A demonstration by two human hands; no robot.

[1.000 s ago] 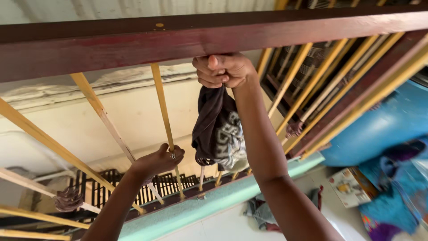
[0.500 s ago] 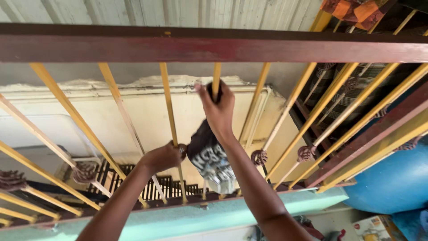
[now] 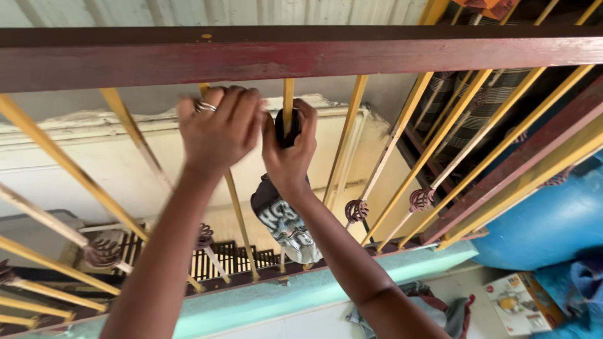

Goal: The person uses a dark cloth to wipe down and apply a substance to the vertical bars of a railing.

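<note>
Above the hands I see a dark red top rail [image 3: 326, 53] running across the whole view, with yellow bars [image 3: 342, 147] slanting down from it to a pale green ledge [image 3: 264, 298] below the wrists. Behind the hands, through the bars, stands a cream wall [image 3: 75, 169] with peeling paint along its top edge. To the right of the hands sits a large blue drum [image 3: 546, 220], and below it a printed cardboard box [image 3: 521, 301] lies on the light floor. Soft daylight fills everything.
</note>
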